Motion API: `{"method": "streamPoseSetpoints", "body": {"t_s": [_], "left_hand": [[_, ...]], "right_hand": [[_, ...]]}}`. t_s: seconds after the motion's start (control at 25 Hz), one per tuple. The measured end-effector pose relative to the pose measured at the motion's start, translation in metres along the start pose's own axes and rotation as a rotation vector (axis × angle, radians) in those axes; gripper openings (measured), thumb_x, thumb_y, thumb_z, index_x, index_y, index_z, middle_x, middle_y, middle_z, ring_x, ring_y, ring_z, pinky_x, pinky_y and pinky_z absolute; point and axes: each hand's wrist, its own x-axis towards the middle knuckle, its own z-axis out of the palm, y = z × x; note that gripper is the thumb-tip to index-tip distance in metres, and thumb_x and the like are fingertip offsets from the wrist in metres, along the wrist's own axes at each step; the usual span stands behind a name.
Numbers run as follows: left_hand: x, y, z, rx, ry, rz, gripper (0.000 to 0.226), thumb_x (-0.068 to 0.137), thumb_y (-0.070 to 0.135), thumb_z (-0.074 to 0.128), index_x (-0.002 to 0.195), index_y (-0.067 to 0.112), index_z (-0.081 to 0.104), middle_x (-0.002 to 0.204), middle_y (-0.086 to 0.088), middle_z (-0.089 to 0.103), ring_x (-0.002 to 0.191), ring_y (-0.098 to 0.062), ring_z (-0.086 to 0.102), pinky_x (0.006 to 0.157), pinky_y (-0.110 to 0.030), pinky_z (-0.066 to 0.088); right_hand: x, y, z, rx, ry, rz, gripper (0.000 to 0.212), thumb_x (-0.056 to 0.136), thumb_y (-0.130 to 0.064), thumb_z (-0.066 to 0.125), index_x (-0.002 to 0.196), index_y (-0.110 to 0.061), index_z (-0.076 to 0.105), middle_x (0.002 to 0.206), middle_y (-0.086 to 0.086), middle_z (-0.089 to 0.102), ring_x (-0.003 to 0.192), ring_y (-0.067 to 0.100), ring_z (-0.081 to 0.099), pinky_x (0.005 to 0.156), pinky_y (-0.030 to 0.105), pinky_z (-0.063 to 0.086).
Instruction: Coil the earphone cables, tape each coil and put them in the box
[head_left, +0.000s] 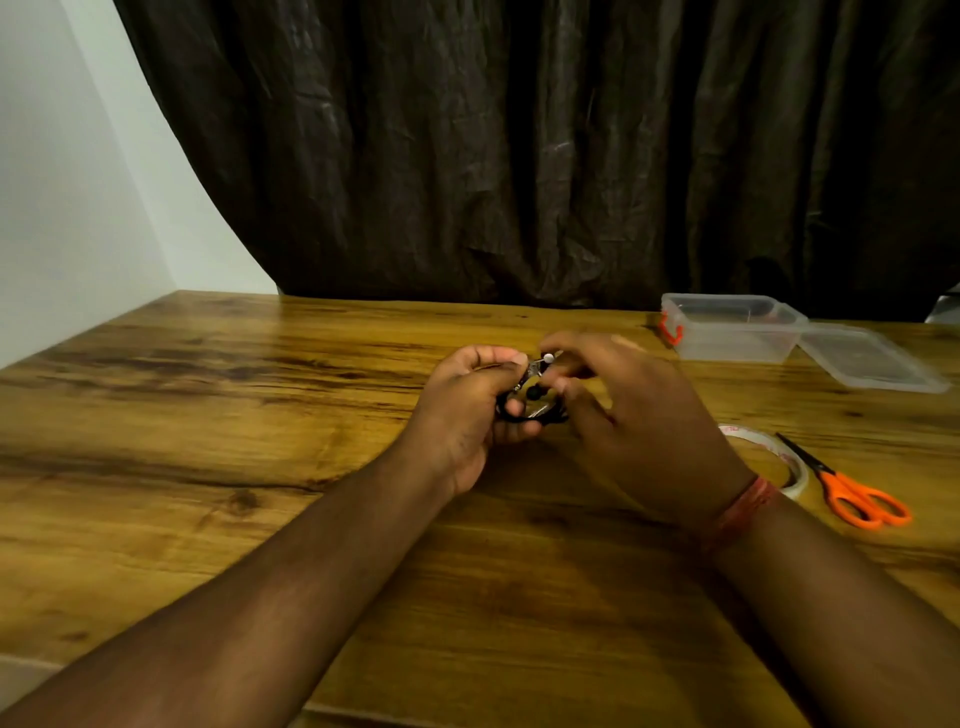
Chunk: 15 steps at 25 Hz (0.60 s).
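From the head camera, both bare forearms reach forward over a wooden table (218, 415) and meet near its middle. The left hand (462, 415) is curled closed around a small bundle of black earphone cable (511, 408), with the thumb on top and the fingers wrapped underneath; loops of the cable show just right of the palm. The right hand (623, 410) is just beside it, fingers bent in toward the bundle, the fingertips (558, 384) pinching at the cable's upper part, where a small white earbud tip (548, 357) and a dark earbud (533, 392) stick out between the two hands. How many loops the coil has cannot be made out, since the hands cover most of it. A reddish thread band (748, 506) circles the right wrist.

On the far right of the table stands a clear plastic box (732, 327), open, with an orange clasp on its left end. Its clear lid (872, 358) lies flat just to the right of it, touching or nearly touching the box's corner. Nearer, on the right side, a roll of clear tape (779, 457) lies flat, partly hidden behind the right wrist. Just right of the roll lie scissors (852, 488) with orange handles, blades pointing to the far left, close to the roll's edge. A dark creased curtain (571, 156) hangs behind the table, with a white wall (62, 182) to the left.
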Motion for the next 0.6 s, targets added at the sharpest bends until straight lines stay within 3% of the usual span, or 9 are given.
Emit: {"method": "streamPoseSetpoints", "body": {"t_s": [0.08,0.2,0.28,0.36,0.48,0.6], "left_hand": [[0.001,-0.002,-0.002,0.06,-0.045,0.042,0.003,0.094,0.01,0.061,0.096,0.012,0.06,0.069,0.001,0.065,0.046,-0.004,0.053,0.04,-0.024,0.049],[-0.001,-0.006,-0.001,0.186,-0.153,0.097,0.008,0.093,0.014,0.063,0.099,0.012,0.059,0.074,0.002,0.066,0.051,-0.005,0.055,0.043,-0.026,0.05],[-0.003,-0.007,0.001,0.228,-0.194,0.11,0.008,0.093,0.015,0.063,0.1,0.012,0.059,0.074,0.003,0.067,0.052,-0.006,0.055,0.044,-0.027,0.05],[-0.004,-0.006,0.002,0.23,-0.212,0.106,0.008,0.094,0.013,0.063,0.1,0.011,0.057,0.071,0.004,0.067,0.051,-0.007,0.055,0.043,-0.027,0.05],[-0.005,-0.004,0.001,0.243,-0.226,0.083,0.011,0.094,0.013,0.063,0.102,0.009,0.056,0.07,0.004,0.066,0.051,-0.007,0.055,0.042,-0.026,0.049],[-0.005,0.0,-0.001,0.276,-0.221,0.038,0.016,0.092,0.013,0.065,0.105,0.009,0.057,0.07,0.003,0.066,0.054,-0.009,0.06,0.043,-0.026,0.049]], "right_hand": [[0.002,0.007,-0.005,0.172,0.167,0.129,0.024,0.09,-0.019,0.061,0.113,-0.024,0.059,0.1,-0.01,0.06,0.097,0.006,0.058,0.082,0.023,0.05],[0.004,0.011,-0.004,0.414,0.042,0.388,0.017,0.084,-0.019,0.07,0.099,-0.025,0.063,0.096,-0.007,0.063,0.087,0.004,0.061,0.075,0.019,0.052],[0.002,0.009,0.001,0.488,-0.039,0.461,0.016,0.082,-0.015,0.071,0.094,-0.022,0.065,0.086,-0.004,0.064,0.073,0.005,0.06,0.064,0.018,0.05],[0.002,0.011,0.001,0.385,-0.061,0.433,0.016,0.08,-0.013,0.072,0.091,-0.022,0.066,0.083,-0.006,0.061,0.069,0.005,0.057,0.059,0.014,0.045],[0.003,0.011,0.001,0.182,-0.092,0.307,0.012,0.077,-0.014,0.071,0.087,-0.018,0.066,0.087,-0.009,0.056,0.078,0.005,0.054,0.064,0.009,0.041],[0.003,0.011,0.007,0.121,-0.114,0.314,0.007,0.075,-0.021,0.07,0.079,-0.019,0.064,0.086,-0.008,0.054,0.077,0.003,0.052,0.063,0.009,0.037]]}}
